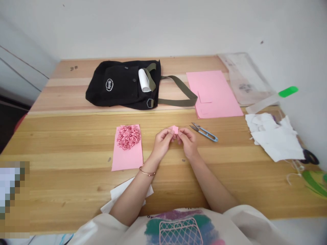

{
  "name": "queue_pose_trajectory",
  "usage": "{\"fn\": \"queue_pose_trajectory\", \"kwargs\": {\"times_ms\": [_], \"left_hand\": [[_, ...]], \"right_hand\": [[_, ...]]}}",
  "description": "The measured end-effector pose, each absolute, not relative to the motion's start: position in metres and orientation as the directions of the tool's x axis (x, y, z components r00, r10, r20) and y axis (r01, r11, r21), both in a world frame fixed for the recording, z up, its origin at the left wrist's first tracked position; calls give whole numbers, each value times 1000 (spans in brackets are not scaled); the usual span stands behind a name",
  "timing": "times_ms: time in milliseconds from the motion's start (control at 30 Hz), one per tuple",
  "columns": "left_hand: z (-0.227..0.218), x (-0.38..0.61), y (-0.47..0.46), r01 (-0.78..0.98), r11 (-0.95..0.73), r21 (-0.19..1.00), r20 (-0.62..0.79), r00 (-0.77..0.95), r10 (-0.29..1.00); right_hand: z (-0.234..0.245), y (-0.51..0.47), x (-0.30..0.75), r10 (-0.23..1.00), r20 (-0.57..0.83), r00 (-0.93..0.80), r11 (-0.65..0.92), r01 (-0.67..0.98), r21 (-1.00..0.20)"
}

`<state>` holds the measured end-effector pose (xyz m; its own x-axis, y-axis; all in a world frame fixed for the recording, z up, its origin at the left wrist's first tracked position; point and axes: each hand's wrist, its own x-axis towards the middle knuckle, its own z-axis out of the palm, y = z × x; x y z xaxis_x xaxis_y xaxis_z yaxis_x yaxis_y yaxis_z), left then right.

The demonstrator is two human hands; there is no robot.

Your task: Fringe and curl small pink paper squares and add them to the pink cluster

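Between my fingertips, over the middle of the wooden table, is a small piece of pink paper. My left hand pinches it from the left, and my right hand pinches its right side; some fingers are hidden behind. Just right of my right hand lie blue thread snips with their blades pointing left. To the left of my hands, a heap of thin, curled pink paper bits rests on a pink paper sheet.
A black bag with a white roll lies at the back. Larger pink sheets are behind the snips. White paper scraps, a green-ended strip and dark-handled scissors lie right. White paper lies under my left forearm.
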<state>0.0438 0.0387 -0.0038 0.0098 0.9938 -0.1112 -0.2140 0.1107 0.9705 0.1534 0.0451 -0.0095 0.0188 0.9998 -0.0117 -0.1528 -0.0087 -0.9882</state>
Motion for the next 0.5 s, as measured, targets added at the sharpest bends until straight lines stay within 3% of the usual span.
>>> {"fn": "queue_pose_trajectory", "kwargs": {"times_ms": [500], "left_hand": [[-1, 45, 39, -231, 96, 968, -94, 21, 995]], "right_hand": [[-5, 45, 151, 1000, -5, 8, -4, -149, -989]]}}
